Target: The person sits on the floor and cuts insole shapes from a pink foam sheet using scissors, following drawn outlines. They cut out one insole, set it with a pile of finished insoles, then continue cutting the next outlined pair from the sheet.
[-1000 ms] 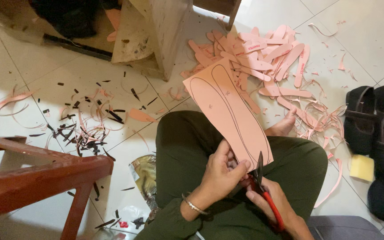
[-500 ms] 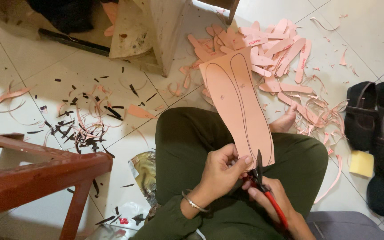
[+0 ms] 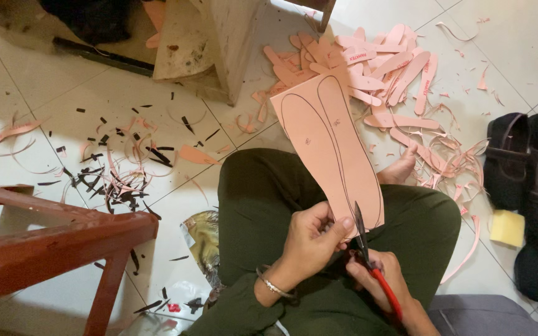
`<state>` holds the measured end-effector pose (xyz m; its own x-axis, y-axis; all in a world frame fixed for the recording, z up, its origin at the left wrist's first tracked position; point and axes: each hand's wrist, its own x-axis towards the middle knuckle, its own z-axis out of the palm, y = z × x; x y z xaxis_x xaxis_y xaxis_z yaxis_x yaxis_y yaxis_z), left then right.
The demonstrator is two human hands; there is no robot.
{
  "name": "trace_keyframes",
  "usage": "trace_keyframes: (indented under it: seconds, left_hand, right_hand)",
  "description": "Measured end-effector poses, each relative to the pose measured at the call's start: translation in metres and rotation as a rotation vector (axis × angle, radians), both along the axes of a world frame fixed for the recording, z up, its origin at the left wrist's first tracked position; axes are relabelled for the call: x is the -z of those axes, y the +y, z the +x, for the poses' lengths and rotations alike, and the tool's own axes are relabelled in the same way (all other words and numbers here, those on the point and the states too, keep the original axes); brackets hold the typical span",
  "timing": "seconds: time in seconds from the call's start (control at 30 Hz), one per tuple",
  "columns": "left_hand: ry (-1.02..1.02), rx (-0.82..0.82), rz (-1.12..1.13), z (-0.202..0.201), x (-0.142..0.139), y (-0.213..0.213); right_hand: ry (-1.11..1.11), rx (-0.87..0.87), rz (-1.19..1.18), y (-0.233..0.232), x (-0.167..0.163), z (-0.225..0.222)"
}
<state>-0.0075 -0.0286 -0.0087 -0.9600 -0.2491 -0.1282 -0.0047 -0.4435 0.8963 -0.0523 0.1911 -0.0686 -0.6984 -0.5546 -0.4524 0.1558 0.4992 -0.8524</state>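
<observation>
I sit cross-legged on a tiled floor in dark green trousers. My left hand [image 3: 311, 239] pinches the near end of a long pink foam sheet [image 3: 331, 143] that has two insole outlines drawn on it in black. My right hand [image 3: 378, 281] grips red-handled scissors [image 3: 368, 255], whose dark blades rest at the sheet's lower edge, right beside my left thumb. The sheet stands tilted away from me over my lap.
A pile of cut pink insole shapes and trimmings [image 3: 393, 74] lies ahead on the right. Black and pink scraps [image 3: 119, 174] litter the floor at left. A red wooden stool [image 3: 45, 242] stands at my left, dark shoes [image 3: 524, 162] and a yellow sponge [image 3: 507, 227] at right.
The pink sheet has turned slightly and shifted right in my left hand. The scissors have stayed at its lower edge, blades a little further into the foam.
</observation>
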Motion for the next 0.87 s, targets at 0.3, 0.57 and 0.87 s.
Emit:
trace_keyframes:
  seconds: [0.3, 0.57, 0.87]
  left_hand:
    - [0.081, -0.001, -0.386, 0.002, -0.018, -0.012]
    - [0.103, -0.013, -0.533, 0.005, -0.017, -0.015]
    - [0.128, -0.003, -0.494, 0.005, -0.015, -0.016]
  right_hand:
    - [0.02, -0.135, -0.06, -0.005, -0.018, -0.009]
    - [0.004, -0.1, -0.056, -0.002, -0.014, -0.008]
    - [0.081, -0.146, 0.034, 0.005, -0.006, -0.008]
